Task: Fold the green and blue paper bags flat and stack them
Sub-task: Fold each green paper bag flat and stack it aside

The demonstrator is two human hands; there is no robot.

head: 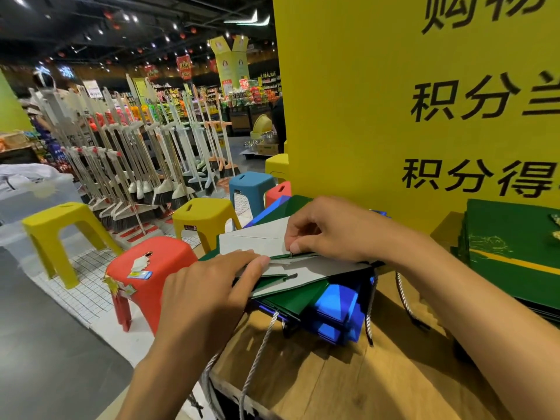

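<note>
Two risks: should the right grip [330, 231] pinching the green bag [288, 298] slip, or the flat-fingered left grip [209, 286] at 7 o'clock lift, folds could spring open

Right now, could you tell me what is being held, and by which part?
The right hand pinches a grey bottom flap of the green paper bag at its edge; the left hand only presses on it.

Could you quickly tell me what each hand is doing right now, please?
Left hand: open, pressing flat on the green paper bag.
Right hand: closed, pinching a flap of that bag.
</note>
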